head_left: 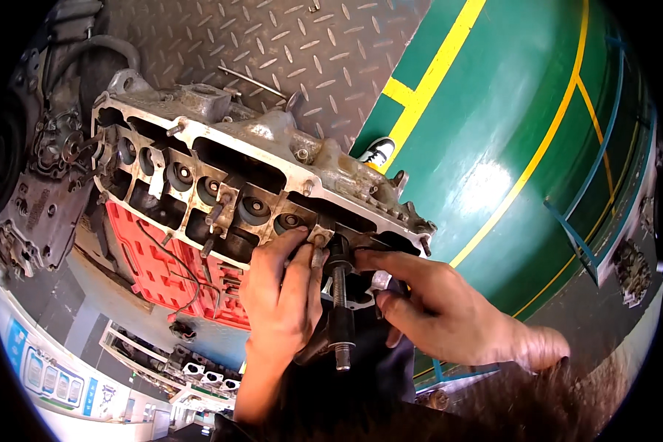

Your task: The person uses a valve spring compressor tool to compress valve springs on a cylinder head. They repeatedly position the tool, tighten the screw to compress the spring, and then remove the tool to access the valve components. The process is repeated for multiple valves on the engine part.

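Observation:
An aluminium cylinder head (302,186) lies across the middle, its open side showing a row of round valve spring seats (255,209). A dark clamp-like tool with a threaded screw (339,287), looking like a valve spring compressor, stands over its right part. My left hand (280,295) is at the left of the tool, fingertips bent down at the head's near edge beside a stud; what they grip is partly hidden. To the right of the screw, my right hand (442,306) closes thumb and index finger around a shiny metal part (381,280) of the tool.
A red plastic tool case (162,261) sits below the head. Another engine assembly (44,162) stands at left. Beyond are a tread-plate surface (324,59) with a thin rod (252,81), a green floor (486,110) with yellow lines, and a shoe (378,152). Engine parts sit on a rack (147,353).

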`<state>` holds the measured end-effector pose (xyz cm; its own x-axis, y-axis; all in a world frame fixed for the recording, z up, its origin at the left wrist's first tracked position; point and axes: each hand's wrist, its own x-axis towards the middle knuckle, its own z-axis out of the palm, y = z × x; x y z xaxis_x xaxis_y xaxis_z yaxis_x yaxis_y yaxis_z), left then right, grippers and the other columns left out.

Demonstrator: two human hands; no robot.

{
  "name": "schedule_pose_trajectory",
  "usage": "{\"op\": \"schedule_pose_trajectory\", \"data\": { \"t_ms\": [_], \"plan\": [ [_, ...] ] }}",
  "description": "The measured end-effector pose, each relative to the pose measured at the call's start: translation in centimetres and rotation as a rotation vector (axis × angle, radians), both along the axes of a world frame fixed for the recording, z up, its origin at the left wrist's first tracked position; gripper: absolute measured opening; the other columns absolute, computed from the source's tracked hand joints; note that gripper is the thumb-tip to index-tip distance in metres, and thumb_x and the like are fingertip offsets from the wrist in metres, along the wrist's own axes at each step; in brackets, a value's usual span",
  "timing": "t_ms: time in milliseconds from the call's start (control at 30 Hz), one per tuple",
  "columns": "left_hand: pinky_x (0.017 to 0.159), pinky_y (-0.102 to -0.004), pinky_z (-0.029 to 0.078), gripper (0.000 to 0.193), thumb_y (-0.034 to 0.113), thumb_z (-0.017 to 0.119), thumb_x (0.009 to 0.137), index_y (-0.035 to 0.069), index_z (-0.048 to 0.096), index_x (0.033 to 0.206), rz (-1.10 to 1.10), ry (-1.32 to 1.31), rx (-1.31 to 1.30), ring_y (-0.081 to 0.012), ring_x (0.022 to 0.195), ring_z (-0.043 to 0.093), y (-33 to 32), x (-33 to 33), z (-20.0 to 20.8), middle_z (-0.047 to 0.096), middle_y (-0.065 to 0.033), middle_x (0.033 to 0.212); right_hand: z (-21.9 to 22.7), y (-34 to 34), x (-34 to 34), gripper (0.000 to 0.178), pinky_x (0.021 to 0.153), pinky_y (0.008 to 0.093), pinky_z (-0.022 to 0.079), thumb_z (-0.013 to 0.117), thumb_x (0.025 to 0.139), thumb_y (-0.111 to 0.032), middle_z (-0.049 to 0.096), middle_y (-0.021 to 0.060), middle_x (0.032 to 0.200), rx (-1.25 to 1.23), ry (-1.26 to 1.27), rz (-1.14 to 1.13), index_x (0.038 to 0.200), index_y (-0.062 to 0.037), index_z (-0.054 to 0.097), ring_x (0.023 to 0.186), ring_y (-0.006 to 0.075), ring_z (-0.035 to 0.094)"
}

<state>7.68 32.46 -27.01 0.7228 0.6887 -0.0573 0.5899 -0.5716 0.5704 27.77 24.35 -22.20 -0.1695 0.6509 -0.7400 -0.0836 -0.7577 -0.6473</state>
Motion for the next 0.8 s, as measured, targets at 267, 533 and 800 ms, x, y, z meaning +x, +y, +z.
{"op": "schedule_pose_trajectory", "data": {
  "t_ms": [267, 533, 800],
  "plan": [
    [0.076, -0.0411, 0.054, 0.030, -0.002, 0.079, 0.077, -0.002, 0.063, 0.102, 0.036, -0.038, 0.081, -0.0340, 0.091, 0.064, -1.0, -1.3, -0.9, 0.063, -0.0183, 0.111, 5.3, -1.6, -0.4, 0.034, 0.060, 0.0309, 0.051, 0.053, 0.091, -0.002, 0.067, 0.0079, 0.078, -0.176, -0.062, -0.021, 0.122, -0.0007, 0.067, 0.065, 0.0195, 0.065],
    [0.074, -0.0378, 0.053, 0.025, 0.001, 0.077, 0.081, -0.001, 0.063, 0.102, 0.017, -0.101, 0.127, -0.0303, 0.089, 0.064, -1.0, -1.1, -1.7, 0.063, -0.0156, 0.109, -1.2, -7.7, -13.2, 0.076, 0.053, 0.0346, 0.053, 0.064, 0.084, 0.000, 0.069, 0.0143, 0.082, 0.300, -0.404, -0.264, 0.147, 0.0171, 0.026, 0.056, 0.0269, 0.064],
    [0.079, -0.0359, 0.052, 0.032, -0.003, 0.080, 0.076, 0.000, 0.069, 0.105, 0.030, -0.151, 0.082, -0.0309, 0.097, 0.061, -1.3, -2.0, -1.0, 0.061, -0.0192, 0.114, -1.9, -5.4, -15.6, 0.082, 0.052, 0.0278, 0.046, 0.051, 0.091, 0.004, 0.062, 0.0087, 0.071, -0.021, 0.225, -0.779, 0.159, -0.0013, 0.006, 0.054, 0.0143, 0.057]
  ]
}}
